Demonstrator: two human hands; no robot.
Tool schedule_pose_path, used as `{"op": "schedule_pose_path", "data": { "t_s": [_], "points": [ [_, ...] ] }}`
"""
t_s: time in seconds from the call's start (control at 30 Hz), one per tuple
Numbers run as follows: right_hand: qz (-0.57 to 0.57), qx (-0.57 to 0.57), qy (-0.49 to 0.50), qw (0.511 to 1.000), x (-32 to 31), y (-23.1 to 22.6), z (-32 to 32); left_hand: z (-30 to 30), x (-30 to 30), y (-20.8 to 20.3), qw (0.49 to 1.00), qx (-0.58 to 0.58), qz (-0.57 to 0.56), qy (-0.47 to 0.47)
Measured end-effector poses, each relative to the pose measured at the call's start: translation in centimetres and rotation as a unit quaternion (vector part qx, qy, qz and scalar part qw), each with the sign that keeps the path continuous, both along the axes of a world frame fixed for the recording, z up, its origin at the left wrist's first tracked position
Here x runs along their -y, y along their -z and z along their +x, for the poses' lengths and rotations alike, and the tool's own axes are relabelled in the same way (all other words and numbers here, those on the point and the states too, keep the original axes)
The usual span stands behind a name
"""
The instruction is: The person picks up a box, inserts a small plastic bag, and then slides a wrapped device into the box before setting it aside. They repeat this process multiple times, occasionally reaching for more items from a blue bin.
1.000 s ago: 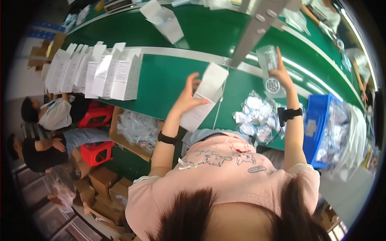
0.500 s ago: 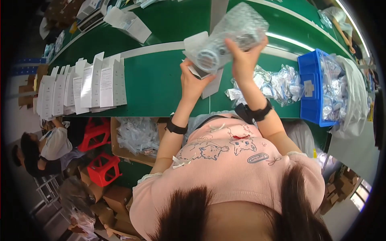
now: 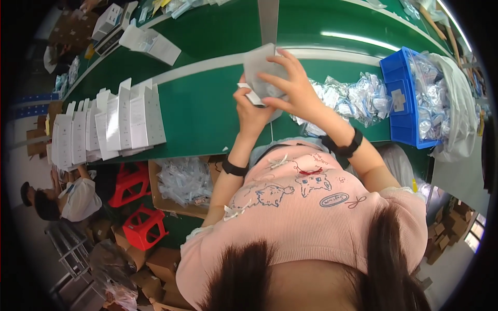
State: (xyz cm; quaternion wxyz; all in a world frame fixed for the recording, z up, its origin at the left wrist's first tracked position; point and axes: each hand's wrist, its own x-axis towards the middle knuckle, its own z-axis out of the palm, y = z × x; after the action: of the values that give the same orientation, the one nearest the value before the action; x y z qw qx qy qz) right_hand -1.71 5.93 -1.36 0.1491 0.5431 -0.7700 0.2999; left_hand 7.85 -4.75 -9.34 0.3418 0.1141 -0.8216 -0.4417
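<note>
In front of me, over the green table (image 3: 202,116), a small white carton box (image 3: 258,59) is held up with its flaps open. My left hand (image 3: 252,115) is wrapped round its near left side, thumb by a small flap. The spread fingers of my right hand (image 3: 295,88) lie against the box's open end and touch its flaps. The bubble-wrapped device seen before is mostly or wholly hidden behind the right hand and the box. Right of my hands lies a pile of clear-bagged white and blue parts (image 3: 358,98).
A row of upright white boxes (image 3: 111,124) stands at the left. A blue bin (image 3: 397,111) of bagged parts is at the right. Farther back lies an opened white box (image 3: 155,47). Below are a carton of plastic bags (image 3: 179,179) and red stools (image 3: 145,228). A person (image 3: 78,199) sits at the left.
The bubble-wrapped device, earlier gripped above the box by my right hand, has gone down to the box's opening and out of sight. My right hand's fingers have spread over that end.
</note>
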Motion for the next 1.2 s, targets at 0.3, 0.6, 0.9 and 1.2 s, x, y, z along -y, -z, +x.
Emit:
{"op": "schedule_pose_path", "data": {
  "t_s": [0.3, 0.6, 0.9, 1.2],
  "points": [
    [0.177, 0.103, 0.242, 0.949, -8.5, 14.2, -4.3, -0.6, 3.7, 0.9, 0.997, -0.047, 0.03, -0.06],
    [0.119, 0.381, 0.152, 0.904, -6.2, 8.8, -5.6, 0.7, 4.5, -2.4, 0.997, 0.008, -0.061, -0.056],
    [-0.369, 0.438, -0.158, 0.804, 3.1, 1.2, -0.8, 0.0, 6.5, -3.1, 0.969, 0.079, 0.191, -0.134],
    [-0.008, -0.003, -0.17, 0.985, 5.0, 3.6, -1.3, -0.6, 7.3, -1.3, 0.958, -0.03, 0.261, -0.117]
  ]
}}
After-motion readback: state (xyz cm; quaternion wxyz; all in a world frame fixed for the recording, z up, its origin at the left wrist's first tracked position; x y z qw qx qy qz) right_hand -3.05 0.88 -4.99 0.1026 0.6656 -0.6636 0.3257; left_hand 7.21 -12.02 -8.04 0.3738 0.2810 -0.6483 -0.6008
